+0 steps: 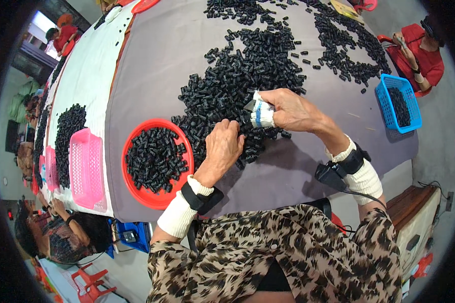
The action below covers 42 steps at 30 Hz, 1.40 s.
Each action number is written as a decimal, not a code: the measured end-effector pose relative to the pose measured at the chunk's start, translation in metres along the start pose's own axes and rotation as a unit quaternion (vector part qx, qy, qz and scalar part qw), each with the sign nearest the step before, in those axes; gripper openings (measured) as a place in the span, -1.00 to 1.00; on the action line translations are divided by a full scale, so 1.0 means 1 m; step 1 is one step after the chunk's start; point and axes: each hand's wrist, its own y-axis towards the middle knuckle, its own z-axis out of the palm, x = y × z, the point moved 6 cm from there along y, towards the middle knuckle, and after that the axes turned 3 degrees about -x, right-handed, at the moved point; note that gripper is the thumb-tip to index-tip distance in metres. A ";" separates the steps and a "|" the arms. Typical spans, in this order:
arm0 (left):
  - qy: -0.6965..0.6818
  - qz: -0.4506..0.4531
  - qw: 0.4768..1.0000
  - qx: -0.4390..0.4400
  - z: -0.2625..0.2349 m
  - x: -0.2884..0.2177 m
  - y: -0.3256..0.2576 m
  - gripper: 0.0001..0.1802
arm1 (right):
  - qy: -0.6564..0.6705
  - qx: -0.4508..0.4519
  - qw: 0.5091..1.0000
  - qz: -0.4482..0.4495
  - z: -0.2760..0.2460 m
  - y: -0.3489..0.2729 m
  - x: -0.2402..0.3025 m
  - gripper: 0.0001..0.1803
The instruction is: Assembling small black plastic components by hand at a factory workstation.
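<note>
A big heap of small black plastic pieces (237,83) covers the middle of a grey table cloth (151,60). My left hand (222,146) rests on the near edge of the heap with its fingers curled among the pieces. My right hand (285,108) reaches in from the right, its fingers wrapped in white tape with a blue band, pinching at pieces in the heap. Whether either hand holds a piece is hidden by the fingers. A round red tray (136,192) full of the same black pieces sits just left of my left hand.
A pink basket (86,169) stands left of the red tray on a white cloth (93,65). A blue basket (400,103) with black pieces sits at the table's right edge. A person in red (422,53) sits at the far right; other people work along the left.
</note>
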 end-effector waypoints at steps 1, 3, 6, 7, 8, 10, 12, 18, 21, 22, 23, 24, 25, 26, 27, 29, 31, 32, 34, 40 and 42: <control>0.001 0.000 1.000 -0.002 0.000 0.002 0.001 -0.75 | 0.001 -0.004 1.000 0.005 0.000 0.001 -0.001 -0.84; -0.055 -0.049 0.997 0.007 -0.005 0.012 0.002 -0.79 | -0.005 -0.001 1.000 0.004 0.002 0.002 -0.003 -0.84; -0.379 -0.219 0.899 0.022 -0.023 0.029 0.007 -0.81 | 0.023 -0.036 0.999 0.003 -0.001 0.003 -0.002 -0.84; -0.535 -0.256 0.805 0.009 -0.027 0.033 0.008 -0.81 | 0.019 -0.036 0.999 0.000 -0.002 0.004 0.003 -0.84; -0.611 -0.258 0.749 -0.014 -0.042 0.031 0.010 -0.83 | 0.033 -0.042 0.999 0.003 -0.003 0.007 0.008 -0.85; -0.710 -0.258 0.653 -0.055 -0.066 0.027 0.013 -0.82 | 0.092 -0.066 0.994 0.004 -0.002 0.012 0.024 -0.84; -0.748 -0.233 0.617 -0.079 -0.084 0.020 0.013 -0.81 | 0.141 -0.082 0.987 -0.014 0.005 0.016 0.038 -0.76; -0.797 -0.197 0.563 -0.099 -0.105 0.005 0.010 -0.82 | 0.158 -0.118 0.979 -0.050 0.014 0.019 0.072 -0.74; -0.793 -0.185 0.570 -0.109 -0.108 0.004 0.009 -0.84 | 0.158 -0.135 0.978 -0.014 0.013 0.019 0.074 -0.76; -0.790 -0.190 0.574 -0.098 -0.108 0.005 0.008 -0.85 | 0.158 -0.132 0.979 -0.006 0.014 0.020 0.073 -0.76; -0.792 -0.186 0.572 -0.101 -0.110 0.005 0.006 -0.85 | 0.158 -0.128 0.979 0.001 0.014 0.020 0.073 -0.77; -0.784 -0.187 0.586 -0.082 -0.109 0.004 0.006 -0.86 | 0.160 -0.129 0.979 -0.005 0.013 0.020 0.077 -0.78; -0.775 -0.188 0.600 -0.063 -0.109 0.002 0.005 -0.86 | 0.155 -0.127 0.980 -0.008 0.012 0.020 0.081 -0.78; -0.779 -0.194 0.593 -0.067 -0.108 0.002 0.005 -0.84 | 0.154 -0.125 0.980 -0.009 0.011 0.020 0.084 -0.78; -0.780 -0.190 0.592 -0.072 -0.110 0.001 0.006 -0.84 | 0.152 -0.123 0.981 -0.010 0.010 0.021 0.086 -0.77; -0.784 -0.192 0.587 -0.068 -0.113 -0.003 0.007 -0.77 | 0.143 -0.123 0.982 -0.031 0.009 0.023 0.086 -0.77; -0.783 -0.190 0.590 -0.058 -0.116 -0.003 0.007 -0.69 | 0.142 -0.109 0.983 -0.038 0.008 0.025 0.088 -0.77; -0.784 -0.189 0.590 -0.048 -0.116 -0.004 0.008 -0.68 | 0.136 -0.105 0.983 -0.055 0.007 0.025 0.090 -0.77; -0.785 -0.187 0.589 -0.037 -0.118 -0.005 0.009 -0.66 | 0.127 -0.102 0.986 -0.048 0.003 0.028 0.090 -0.77; -0.826 -0.169 0.536 -0.037 -0.122 -0.008 0.011 -0.68 | 0.166 -0.124 0.978 -0.037 0.001 0.026 0.091 -0.65; -0.827 -0.175 0.533 -0.044 -0.121 -0.009 0.011 -0.71 | 0.161 -0.131 0.977 -0.051 -0.001 0.023 0.087 -0.62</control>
